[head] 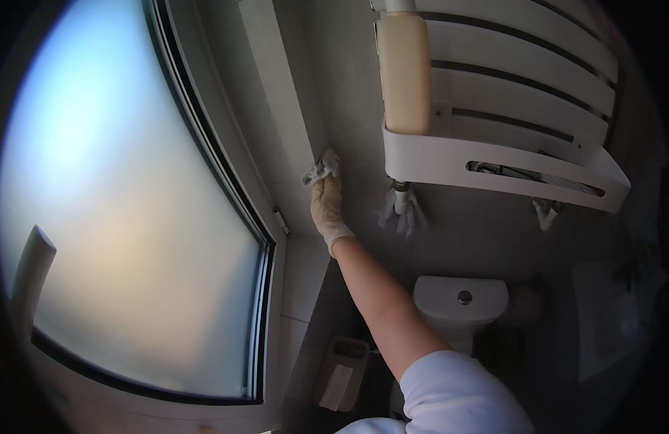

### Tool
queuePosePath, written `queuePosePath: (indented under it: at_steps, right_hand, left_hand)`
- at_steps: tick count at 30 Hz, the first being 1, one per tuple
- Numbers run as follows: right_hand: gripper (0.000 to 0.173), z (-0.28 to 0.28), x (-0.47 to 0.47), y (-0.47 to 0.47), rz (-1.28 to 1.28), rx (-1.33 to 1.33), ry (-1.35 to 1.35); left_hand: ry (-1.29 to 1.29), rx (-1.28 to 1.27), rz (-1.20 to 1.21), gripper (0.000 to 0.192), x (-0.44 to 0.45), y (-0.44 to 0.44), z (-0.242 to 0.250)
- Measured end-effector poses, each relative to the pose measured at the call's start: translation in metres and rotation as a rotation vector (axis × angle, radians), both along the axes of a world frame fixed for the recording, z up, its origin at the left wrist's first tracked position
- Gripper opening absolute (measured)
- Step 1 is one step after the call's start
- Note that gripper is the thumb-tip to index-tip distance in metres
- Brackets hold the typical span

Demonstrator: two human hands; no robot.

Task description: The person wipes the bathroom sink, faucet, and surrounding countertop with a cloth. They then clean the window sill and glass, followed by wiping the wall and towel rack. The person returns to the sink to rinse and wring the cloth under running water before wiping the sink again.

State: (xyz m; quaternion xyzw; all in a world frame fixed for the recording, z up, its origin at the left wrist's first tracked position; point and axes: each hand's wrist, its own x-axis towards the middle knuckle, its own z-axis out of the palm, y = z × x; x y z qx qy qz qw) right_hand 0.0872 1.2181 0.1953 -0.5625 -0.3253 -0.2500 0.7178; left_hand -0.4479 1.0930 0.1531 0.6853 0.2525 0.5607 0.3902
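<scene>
My right hand (328,209), in a pale disposable glove, is raised at the middle of the view. Its fingers grip a crumpled grey-white cloth (324,167) against the wall corner (304,130) beside the window frame. The bare forearm reaches up from a white sleeve at the lower right. My left hand is out of view. To the left of the gloved hand stands a frosted window (133,217) with a dark gasket around its pane.
A white wall shelf (475,157) with a beige bottle (405,76) juts out at the upper right. Beneath it hang a pale cloth or mesh (402,211) and a hook (546,214). Below are a toilet cistern (459,298) and a bin (359,380). A window handle (36,266) protrudes left.
</scene>
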Motion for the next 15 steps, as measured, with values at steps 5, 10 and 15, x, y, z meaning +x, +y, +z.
queuePosePath:
  at_steps: [5, 10, 15]
  right_hand:
    - [0.034, -0.088, -0.006, -0.026, 0.021, -0.239, 0.427]
    - [0.027, -0.039, 0.043, -0.027, -0.230, -0.126, -0.037]
    - [0.032, 0.040, 0.093, -0.050, -0.434, -0.159, -0.262]
  left_hand:
    - [0.173, 0.193, -0.013, 0.066, 0.062, -0.024, 0.079]
    - [0.186, 0.174, -0.002, 0.066, 0.056, -0.019, 0.066]
    - [0.141, 0.106, 0.078, 0.065, 0.038, -0.018, 0.053]
